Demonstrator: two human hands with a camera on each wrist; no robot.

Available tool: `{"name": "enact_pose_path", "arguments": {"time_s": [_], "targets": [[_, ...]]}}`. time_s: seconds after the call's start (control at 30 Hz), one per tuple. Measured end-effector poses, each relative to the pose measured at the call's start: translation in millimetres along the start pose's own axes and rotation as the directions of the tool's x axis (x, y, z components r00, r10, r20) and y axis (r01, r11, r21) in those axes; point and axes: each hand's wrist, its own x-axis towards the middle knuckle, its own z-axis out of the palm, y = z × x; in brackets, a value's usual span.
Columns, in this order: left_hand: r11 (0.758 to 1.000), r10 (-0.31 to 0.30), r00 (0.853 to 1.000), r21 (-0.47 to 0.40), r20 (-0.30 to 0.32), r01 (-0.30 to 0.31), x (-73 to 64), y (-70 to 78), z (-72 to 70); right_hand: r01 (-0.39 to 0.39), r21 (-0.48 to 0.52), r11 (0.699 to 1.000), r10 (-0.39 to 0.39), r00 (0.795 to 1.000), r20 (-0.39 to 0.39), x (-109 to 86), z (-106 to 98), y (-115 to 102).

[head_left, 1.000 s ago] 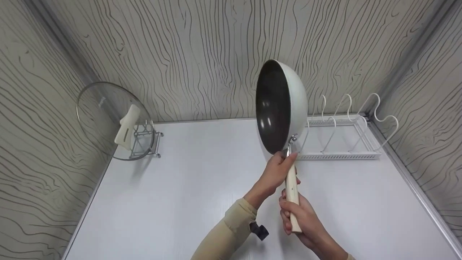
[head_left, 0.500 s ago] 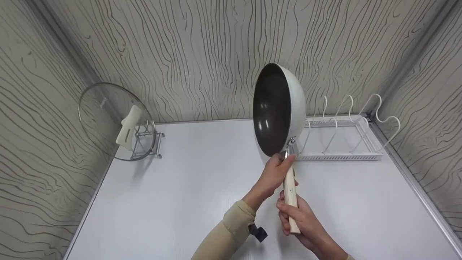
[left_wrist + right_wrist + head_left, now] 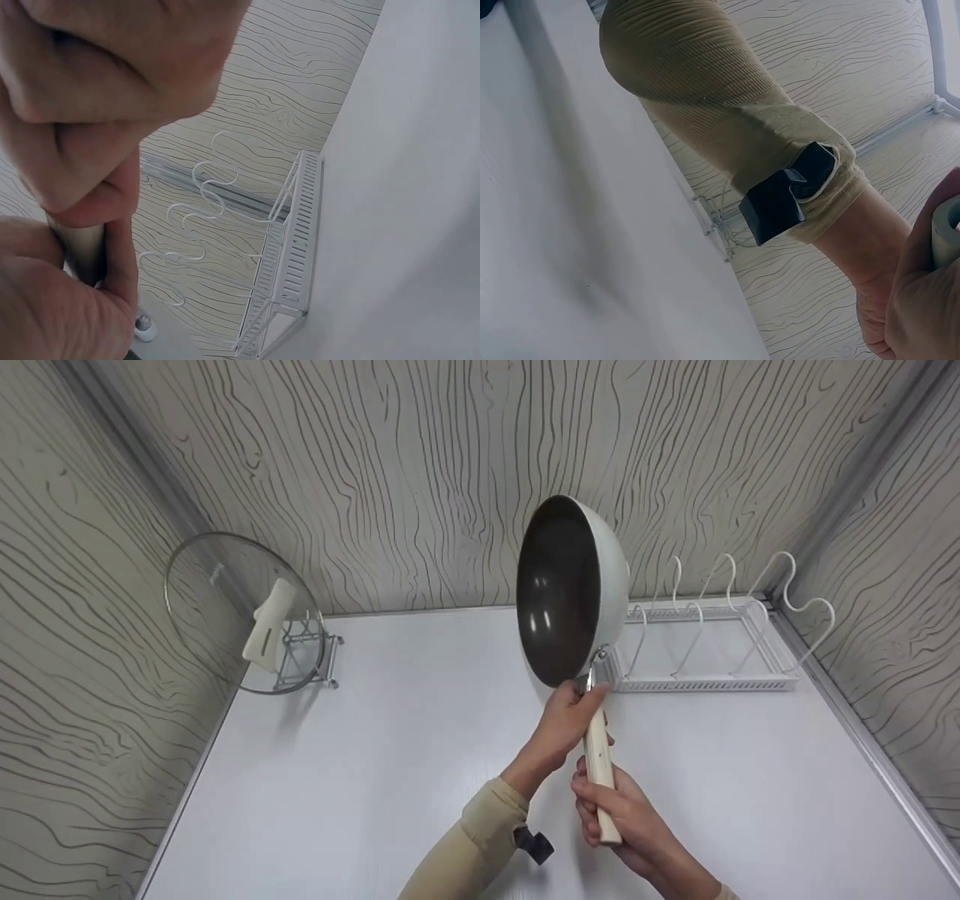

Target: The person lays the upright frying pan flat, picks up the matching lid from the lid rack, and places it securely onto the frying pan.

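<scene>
A deep wok [image 3: 559, 592], dark inside and white outside, is held tilted on its side above the table in the head view, its opening facing left. My left hand [image 3: 561, 724] grips its cream handle [image 3: 600, 757] close to the pan, thumb along the top. Lower down, my right hand [image 3: 630, 817] wraps the same handle near its end. In the right wrist view the round handle end [image 3: 946, 232] pokes out of the grip. The left wrist view has both hands close up, with part of the handle [image 3: 84, 251] between curled fingers.
A white wire rack [image 3: 705, 685] with curved dividers stands just right of the wok, at the back of the table [image 3: 390, 750]. At the back left, a glass lid [image 3: 202, 611] with a cream knob leans upright in a small metal stand [image 3: 330, 660]. Patterned walls enclose the table.
Both hands have shifted slightly left with the wok, which has also dropped a little and shows a bit more of its dark inside. The grip is the same.
</scene>
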Motion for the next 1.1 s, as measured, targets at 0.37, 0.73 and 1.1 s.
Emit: {"name": "enact_pose_path", "arguments": {"time_s": [0.37, 0.73, 1.1], "targets": [[1.000, 0.001, 1.000, -0.007, -0.013, -0.001, 0.3, 0.2, -1.4, 0.007, -0.006, 1.000, -0.007, 1.000, 0.029, 1.8, -1.2, 0.4], [1.000, 0.000, 0.999, 0.011, -0.045, 0.000, -2.4, -4.9, -3.0, -0.033, -0.014, 0.999, 0.034, 0.999, 0.018, 2.0, -3.3, 1.3], [0.999, -0.011, 0.998, 0.040, -0.060, 0.013, -5.4, -6.2, -8.0, -0.065, -0.034, 0.997, 0.065, 0.998, 0.002, 4.1, -1.6, 2.4]]}}
